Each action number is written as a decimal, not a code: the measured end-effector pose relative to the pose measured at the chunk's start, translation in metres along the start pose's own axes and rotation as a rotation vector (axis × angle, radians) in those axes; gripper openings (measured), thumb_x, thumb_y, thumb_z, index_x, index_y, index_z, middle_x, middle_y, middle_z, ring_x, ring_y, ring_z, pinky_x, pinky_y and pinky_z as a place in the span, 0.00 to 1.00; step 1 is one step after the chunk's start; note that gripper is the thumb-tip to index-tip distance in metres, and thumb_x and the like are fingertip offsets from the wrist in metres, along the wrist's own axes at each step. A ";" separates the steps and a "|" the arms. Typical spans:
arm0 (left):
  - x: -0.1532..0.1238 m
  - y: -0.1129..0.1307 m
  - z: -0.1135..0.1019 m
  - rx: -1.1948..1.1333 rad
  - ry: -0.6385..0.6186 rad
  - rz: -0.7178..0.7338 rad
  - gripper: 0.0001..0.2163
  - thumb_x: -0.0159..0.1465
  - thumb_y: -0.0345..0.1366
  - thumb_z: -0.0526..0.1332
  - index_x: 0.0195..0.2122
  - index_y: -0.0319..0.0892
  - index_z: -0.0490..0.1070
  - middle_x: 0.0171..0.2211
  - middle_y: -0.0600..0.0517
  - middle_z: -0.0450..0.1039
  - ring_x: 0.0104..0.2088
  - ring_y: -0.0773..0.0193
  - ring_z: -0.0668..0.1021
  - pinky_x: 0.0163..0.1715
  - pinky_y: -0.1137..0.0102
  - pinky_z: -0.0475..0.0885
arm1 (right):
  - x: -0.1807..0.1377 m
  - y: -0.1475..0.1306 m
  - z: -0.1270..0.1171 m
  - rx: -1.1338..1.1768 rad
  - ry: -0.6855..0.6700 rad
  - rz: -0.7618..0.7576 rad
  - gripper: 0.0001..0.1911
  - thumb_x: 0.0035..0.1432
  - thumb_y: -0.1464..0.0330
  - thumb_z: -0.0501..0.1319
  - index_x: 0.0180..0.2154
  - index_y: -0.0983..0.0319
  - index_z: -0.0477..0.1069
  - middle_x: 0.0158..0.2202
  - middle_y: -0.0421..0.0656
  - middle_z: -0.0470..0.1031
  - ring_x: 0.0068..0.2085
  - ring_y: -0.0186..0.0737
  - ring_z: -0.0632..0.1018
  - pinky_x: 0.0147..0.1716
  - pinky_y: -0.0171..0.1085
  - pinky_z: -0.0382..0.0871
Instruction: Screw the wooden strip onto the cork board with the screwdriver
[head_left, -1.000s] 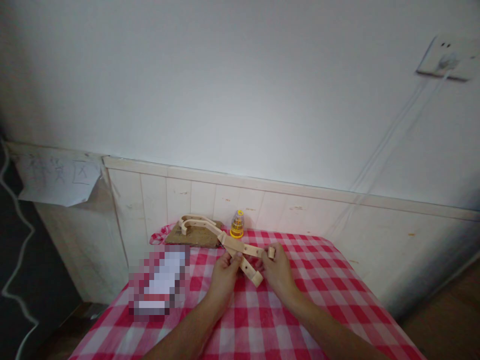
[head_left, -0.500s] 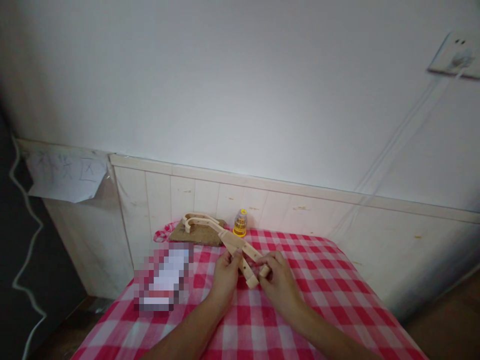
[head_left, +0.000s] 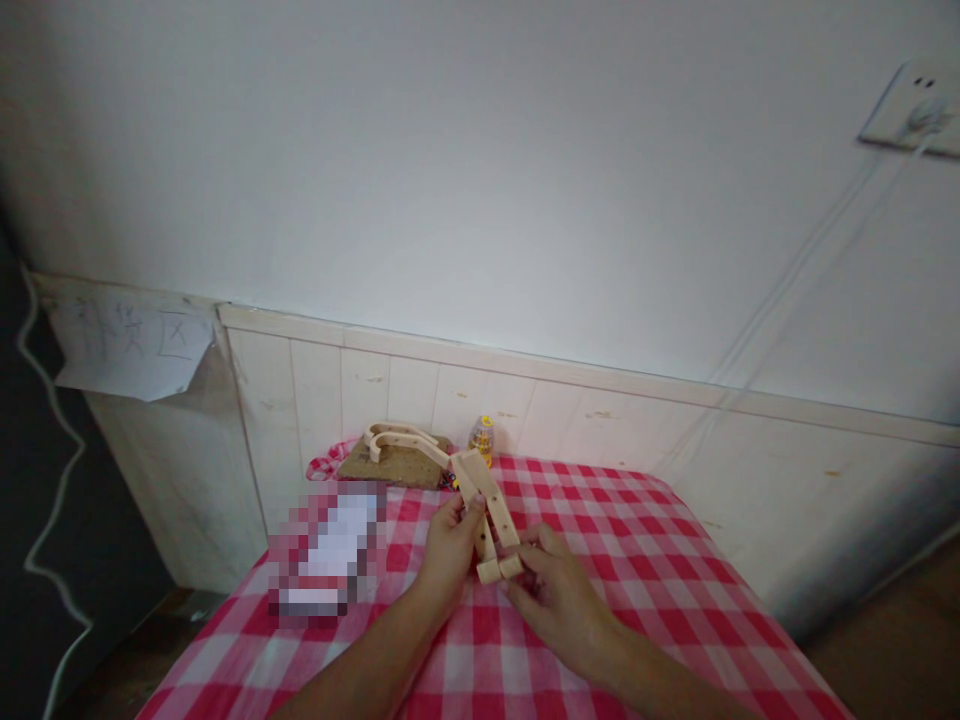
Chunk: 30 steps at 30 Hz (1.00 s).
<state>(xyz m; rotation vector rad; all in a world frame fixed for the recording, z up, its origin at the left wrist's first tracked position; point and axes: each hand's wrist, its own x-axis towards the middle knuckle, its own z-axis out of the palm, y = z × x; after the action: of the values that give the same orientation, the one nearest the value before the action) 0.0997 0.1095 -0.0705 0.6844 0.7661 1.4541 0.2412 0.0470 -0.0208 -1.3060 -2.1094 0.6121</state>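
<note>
Wooden strips (head_left: 499, 505), two pale ones with holes and chunky ends, are up in the person's hands over the middle of the tabletop (head_left: 660, 575), overlapping at the far end, block ends side by side toward the near edge. Left hand (head_left: 444, 548) has a closed grip, thumb on top of one strip. Right hand (head_left: 566, 603) is half curled, fingertips right at the other one's block end; can't tell if it's actually pinching it. Just beyond, two hooked wooden pieces (head_left: 409, 442) sit on a brown board (head_left: 397, 473) near the far left corner; can't tell if one touches the held strips. Yellow-and-clear container (head_left: 484, 434) is upright by the far edge, and some pixelated rectangular thing (head_left: 337, 540) lies toward the left edge.
</note>
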 end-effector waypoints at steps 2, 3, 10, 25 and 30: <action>0.000 0.000 0.000 -0.008 -0.012 -0.017 0.25 0.45 0.55 0.73 0.34 0.39 0.74 0.24 0.51 0.77 0.21 0.63 0.76 0.22 0.70 0.69 | -0.001 0.001 0.001 -0.003 -0.027 0.008 0.08 0.55 0.77 0.61 0.34 0.59 0.76 0.39 0.44 0.70 0.40 0.41 0.74 0.39 0.38 0.71; 0.000 0.000 0.000 -0.011 -0.017 -0.022 0.25 0.45 0.54 0.74 0.34 0.39 0.74 0.24 0.51 0.77 0.21 0.63 0.76 0.22 0.70 0.69 | -0.001 0.002 0.001 -0.011 -0.033 0.015 0.07 0.56 0.76 0.61 0.33 0.59 0.76 0.38 0.43 0.70 0.40 0.41 0.74 0.40 0.38 0.71; -0.004 0.002 -0.002 -0.008 -0.127 -0.068 0.22 0.48 0.50 0.74 0.34 0.37 0.74 0.24 0.52 0.75 0.22 0.65 0.75 0.24 0.71 0.68 | -0.003 0.001 0.003 0.030 -0.072 -0.041 0.08 0.60 0.75 0.59 0.36 0.59 0.75 0.42 0.45 0.72 0.44 0.42 0.76 0.46 0.40 0.72; -0.009 0.005 0.002 -0.021 -0.224 -0.129 0.21 0.47 0.47 0.76 0.35 0.37 0.76 0.25 0.51 0.76 0.22 0.67 0.74 0.24 0.73 0.66 | 0.039 0.012 -0.034 0.245 0.193 0.113 0.18 0.57 0.64 0.63 0.48 0.61 0.76 0.36 0.45 0.80 0.34 0.40 0.79 0.32 0.37 0.74; -0.012 0.007 0.004 -0.056 -0.257 -0.108 0.22 0.46 0.38 0.76 0.41 0.38 0.75 0.29 0.50 0.78 0.25 0.66 0.76 0.27 0.73 0.69 | 0.068 0.006 -0.024 0.413 -0.006 0.028 0.13 0.56 0.61 0.64 0.38 0.62 0.79 0.33 0.43 0.80 0.29 0.38 0.78 0.26 0.33 0.71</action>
<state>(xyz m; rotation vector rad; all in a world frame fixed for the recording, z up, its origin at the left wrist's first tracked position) 0.0991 0.0975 -0.0617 0.7585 0.5528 1.2552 0.2372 0.1131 0.0087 -1.0987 -1.8423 1.0015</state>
